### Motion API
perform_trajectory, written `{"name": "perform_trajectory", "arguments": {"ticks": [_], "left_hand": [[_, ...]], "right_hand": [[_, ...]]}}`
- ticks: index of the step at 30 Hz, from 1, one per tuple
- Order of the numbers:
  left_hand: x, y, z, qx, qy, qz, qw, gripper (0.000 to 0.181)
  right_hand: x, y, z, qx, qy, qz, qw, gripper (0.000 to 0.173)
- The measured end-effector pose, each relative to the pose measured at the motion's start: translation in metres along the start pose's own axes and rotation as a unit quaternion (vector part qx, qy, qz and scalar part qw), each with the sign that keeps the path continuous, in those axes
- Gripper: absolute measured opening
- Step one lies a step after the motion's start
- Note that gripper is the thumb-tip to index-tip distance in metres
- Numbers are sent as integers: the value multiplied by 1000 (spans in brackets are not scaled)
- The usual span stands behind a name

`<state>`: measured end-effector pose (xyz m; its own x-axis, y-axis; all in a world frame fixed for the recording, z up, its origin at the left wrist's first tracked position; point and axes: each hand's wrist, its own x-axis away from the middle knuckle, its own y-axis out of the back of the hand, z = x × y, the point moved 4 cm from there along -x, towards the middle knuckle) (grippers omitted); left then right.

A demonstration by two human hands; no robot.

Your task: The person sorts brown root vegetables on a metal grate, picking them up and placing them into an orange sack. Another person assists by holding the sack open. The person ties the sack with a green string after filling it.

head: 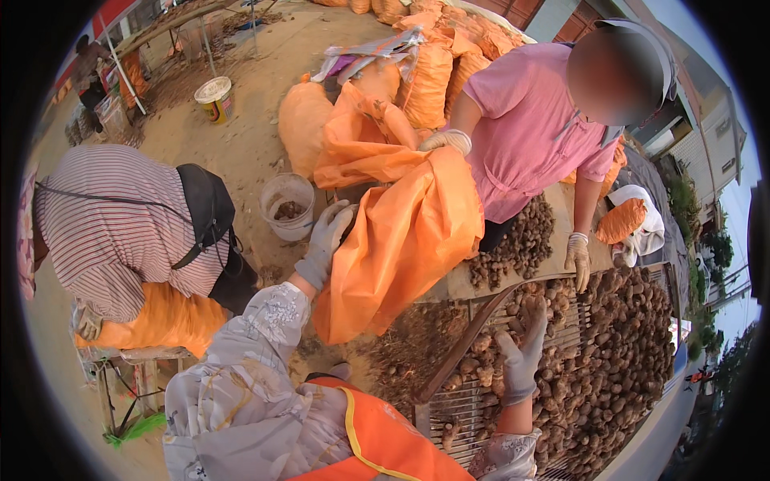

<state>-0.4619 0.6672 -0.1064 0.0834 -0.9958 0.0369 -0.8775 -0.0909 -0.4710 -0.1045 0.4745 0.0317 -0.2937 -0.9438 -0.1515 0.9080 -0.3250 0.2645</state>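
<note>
My left hand (328,239), in a grey glove, is curled at the left edge of an open orange woven sack (397,240). A dark object (349,225), partly hidden by the fingers, shows between this hand and the sack. My right hand (524,352), also gloved, reaches over brown taro-like tubers (613,355) on a slatted metal sorting table (460,409). Its thumb stands apart from the fingers, and nothing shows in its grasp. Across from me, a co-worker in pink (523,120) grips the sack's rim with one gloved hand (448,142).
The co-worker's other gloved hand (577,260) hangs over the table's far edge. A white bucket (289,204) with some tubers stands left of the sack. A bending person in stripes (126,222) is at left. Filled orange sacks (427,84) and a tuber pile (517,240) lie beyond.
</note>
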Motion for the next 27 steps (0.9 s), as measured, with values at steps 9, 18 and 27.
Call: {"name": "perform_trajectory", "arguments": {"ticks": [9,18,27], "left_hand": [[113,-79,-4,-20,204,203,958,46],[84,50,-26,58,160,-24,985,43],[62,86,27,118,157,25,980,33]], "right_hand": [[-147,-124,-44,68,11,53,996,81],[-89,-70,-24,-270,-1,24,963,23],[20,126,47,-246,65,-190,948,55]]}}
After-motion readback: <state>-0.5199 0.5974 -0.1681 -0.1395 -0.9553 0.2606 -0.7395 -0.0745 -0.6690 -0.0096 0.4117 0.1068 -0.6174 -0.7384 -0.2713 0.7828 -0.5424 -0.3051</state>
